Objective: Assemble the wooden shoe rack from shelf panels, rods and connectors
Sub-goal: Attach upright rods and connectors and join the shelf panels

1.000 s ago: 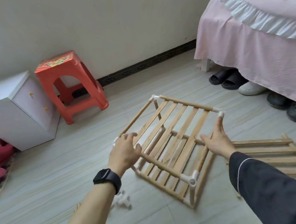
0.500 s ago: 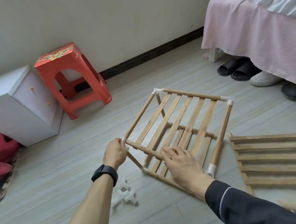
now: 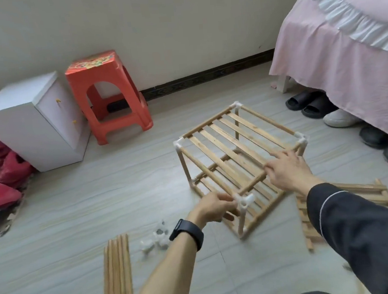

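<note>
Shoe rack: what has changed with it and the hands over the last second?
The rack was tipped from tilted to upright on the floor. The left hand now pinches the near corner connector; the right hand went from the side rod to grip the front top rod. Spare panel and loose connectors lie where they were.

- The shoe rack (image 3: 235, 143), which a second ago was tipped with its slats facing the camera, was turned and stood upright on the floor (image 3: 99, 203), both shelves level.
- The left grip (image 3: 212, 208) left the frame's left corner and came to the near corner connector (image 3: 244, 201), pinching it.
- The right grip (image 3: 287, 171) moved off the slats to the top front rod (image 3: 253, 183), fingers closed on its right part.
- The view dipped, and a bundle of rods (image 3: 117, 272) came into sight beside the left forearm.
</note>
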Tool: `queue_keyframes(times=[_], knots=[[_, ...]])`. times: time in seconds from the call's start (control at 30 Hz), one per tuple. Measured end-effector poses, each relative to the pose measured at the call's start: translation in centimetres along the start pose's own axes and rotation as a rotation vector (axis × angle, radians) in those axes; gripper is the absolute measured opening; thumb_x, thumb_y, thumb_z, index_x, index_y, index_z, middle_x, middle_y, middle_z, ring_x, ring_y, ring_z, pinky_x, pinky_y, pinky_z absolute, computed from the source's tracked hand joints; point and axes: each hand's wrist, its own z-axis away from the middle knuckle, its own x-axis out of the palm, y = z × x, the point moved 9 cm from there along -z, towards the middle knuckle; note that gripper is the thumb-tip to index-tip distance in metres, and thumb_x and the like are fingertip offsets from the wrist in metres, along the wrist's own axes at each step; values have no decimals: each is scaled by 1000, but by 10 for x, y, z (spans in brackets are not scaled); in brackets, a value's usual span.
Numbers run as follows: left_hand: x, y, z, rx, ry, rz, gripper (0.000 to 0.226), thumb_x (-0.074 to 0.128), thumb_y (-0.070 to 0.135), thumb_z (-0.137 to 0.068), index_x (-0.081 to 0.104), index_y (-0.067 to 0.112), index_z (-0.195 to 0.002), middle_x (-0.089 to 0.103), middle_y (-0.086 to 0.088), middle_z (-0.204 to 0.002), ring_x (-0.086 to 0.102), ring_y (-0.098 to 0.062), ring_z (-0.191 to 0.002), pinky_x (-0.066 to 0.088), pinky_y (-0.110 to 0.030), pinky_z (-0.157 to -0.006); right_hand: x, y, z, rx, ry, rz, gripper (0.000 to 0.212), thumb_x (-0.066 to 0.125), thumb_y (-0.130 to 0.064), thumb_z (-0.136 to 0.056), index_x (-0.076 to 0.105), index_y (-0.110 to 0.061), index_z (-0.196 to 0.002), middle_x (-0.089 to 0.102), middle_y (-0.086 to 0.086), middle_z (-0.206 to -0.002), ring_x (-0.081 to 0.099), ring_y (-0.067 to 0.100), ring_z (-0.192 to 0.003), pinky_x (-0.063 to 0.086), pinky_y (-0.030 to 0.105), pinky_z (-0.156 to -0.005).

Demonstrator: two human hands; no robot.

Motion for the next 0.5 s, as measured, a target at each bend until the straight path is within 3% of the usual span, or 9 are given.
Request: queue_keyframes(times=[0.03, 0.1, 0.2, 0.27, 0.37, 0.43, 0.5], knots=[[15, 8, -2, 16, -61, -69, 21, 59, 31, -97, 66, 31, -117, 79, 7, -96, 73, -5, -81, 49, -23, -67, -6, -3, 6, 6, 1, -82, 38, 38, -43, -101, 66, -32, -124, 47, 2, -150, 34, 30, -139, 32, 53, -111], [22, 20, -6, 45, -78, -195, 29, 58, 28, -97, 67, 24, -125, 78, 6, -100, 71, -5, -79, 51, -20, -63, -15, -14, 21, 11, -17, -178, 53, 31, -58, -100, 62, -26, -129, 55, 4, -142, 41, 30, -133, 36, 53, -108], [-16, 30, -10, 89, 144, -372, 32, 57, 28, -98, 68, 18, -126, 73, -2, -116, 67, -14, -101, 53, -24, -87, -7, -38, 42, 5, -74, -177, 81, 27, -81, -88, 46, -23, -141, 50, 7, -146, 39, 31, -136, 33, 56, -110], [-48, 26, -9, 66, 272, -395, 35, 56, 29, -97, 65, 20, -130, 69, -3, -124, 63, -19, -113, 49, -27, -94, 9, -57, 51, -3, -119, -117, 99, 30, -88, -80, 28, -23, -154, 33, 13, -159, 26, 36, -147, 21, 57, -118], [-88, 14, -14, 10, 375, -419, 42, 56, 29, -97, 57, 17, -137, 61, -7, -134, 55, -23, -124, 44, -31, -98, 37, -68, 44, 45, -158, -67, 105, 45, -72, -88, -8, -18, -161, -4, 26, -167, -3, 42, -155, 3, 60, -123], [-111, 8, -20, -15, 428, -433, 45, 56, 29, -96, 52, 18, -139, 54, -11, -140, 51, -24, -128, 40, -31, -95, 41, -57, 30, 121, -121, -78, 101, 48, -59, -93, -10, -13, -161, -1, 27, -166, 1, 42, -155, 4, 61, -123], [-129, 1, -26, -39, 454, -424, 51, 57, 31, -95, 47, 20, -143, 47, -13, -144, 48, -26, -130, 38, -29, -91, 39, -45, 16, 166, -74, -85, 99, 51, -55, -90, 2, -7, -160, 16, 23, -164, 22, 39, -150, 11, 56, -122]])
